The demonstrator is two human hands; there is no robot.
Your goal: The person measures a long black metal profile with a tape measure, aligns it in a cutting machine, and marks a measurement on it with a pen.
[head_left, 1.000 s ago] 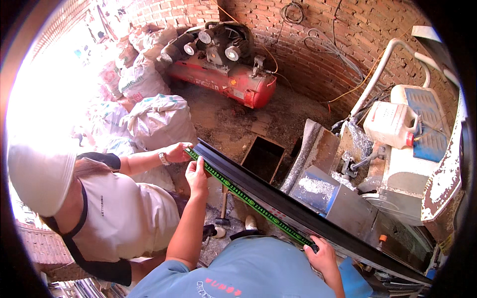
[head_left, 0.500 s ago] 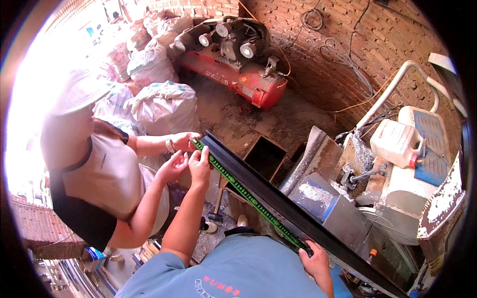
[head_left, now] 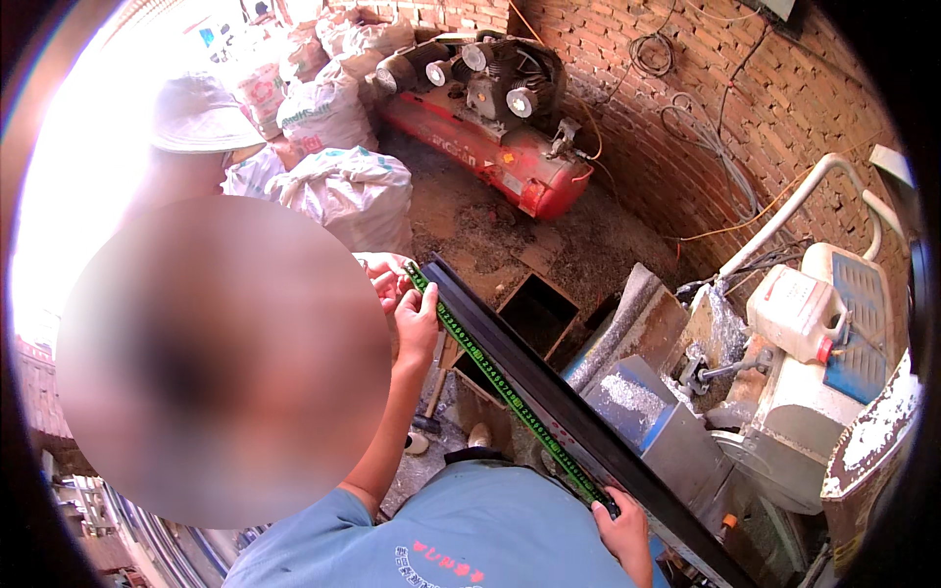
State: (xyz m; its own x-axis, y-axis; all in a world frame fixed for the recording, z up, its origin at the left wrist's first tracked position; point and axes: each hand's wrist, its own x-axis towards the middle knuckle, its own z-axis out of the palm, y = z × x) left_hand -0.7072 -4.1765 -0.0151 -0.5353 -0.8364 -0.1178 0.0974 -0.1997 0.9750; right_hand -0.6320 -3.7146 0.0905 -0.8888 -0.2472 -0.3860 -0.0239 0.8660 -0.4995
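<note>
A long black metal bar (head_left: 551, 394) runs slantwise from the middle of the view down to the lower right. Along its near side lies the bright green blade of a tape measure (head_left: 517, 403), pulled out. My left hand (head_left: 417, 321) pinches the blade close to its far end. Further down, my right hand (head_left: 624, 526) is closed around the dark tape case, mostly hidden by the fingers. A co-worker's hands (head_left: 384, 278) are at the blade's far tip, beside my left hand. A round blurred patch covers much of that person.
A red air compressor (head_left: 490, 162) stands by the brick wall (head_left: 608, 108), with white sacks (head_left: 343, 196) to its left. On the right are a machine with metal shavings (head_left: 632, 392) and a white jug (head_left: 796, 312). A hammer (head_left: 426, 421) stands on the floor.
The surroundings have shifted slightly right and down in view. The co-worker's nearer hand has moved up toward the tape's tip. Both my hands keep their hold on the tape measure.
</note>
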